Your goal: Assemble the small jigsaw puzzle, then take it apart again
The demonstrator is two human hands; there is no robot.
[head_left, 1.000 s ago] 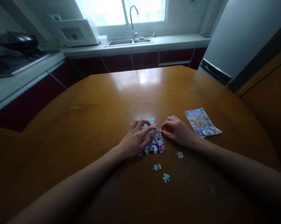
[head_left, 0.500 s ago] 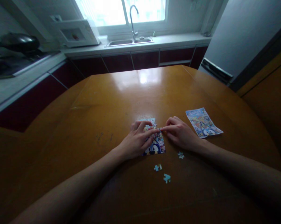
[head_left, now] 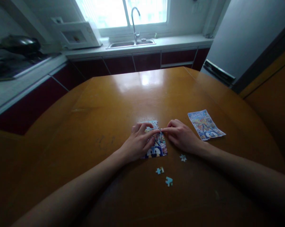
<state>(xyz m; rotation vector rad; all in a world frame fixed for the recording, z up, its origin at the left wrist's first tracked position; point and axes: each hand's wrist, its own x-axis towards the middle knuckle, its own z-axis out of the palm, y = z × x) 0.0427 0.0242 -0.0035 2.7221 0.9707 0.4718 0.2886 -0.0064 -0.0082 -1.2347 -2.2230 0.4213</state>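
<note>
A partly assembled jigsaw puzzle [head_left: 161, 146] lies on the wooden table, a blue cartoon dog face along its near edge. Spread over its left and middle part is my left hand [head_left: 142, 138], open, its index finger reaching to the right edge. From the other side my right hand [head_left: 181, 134] meets it, index finger stretched out and the other fingers curled in. A small puzzle piece [head_left: 160, 130] is at its fingertip, mostly hidden. Nearer me lie loose pieces: a patterned piece [head_left: 183, 158], a light blue piece [head_left: 159, 170] and another blue piece [head_left: 169, 181].
A printed picture sheet [head_left: 206, 124] with the same dog design lies right of my right hand. Around the wooden table [head_left: 123, 101] are a counter with a sink [head_left: 123, 44], a microwave [head_left: 77, 34], a stove with a wok [head_left: 21, 44] and a fridge [head_left: 246, 34].
Both index fingertips have shifted slightly left and up at the puzzle's right edge, with the small piece now closer against it. The loose pieces and the sheet stay put.
</note>
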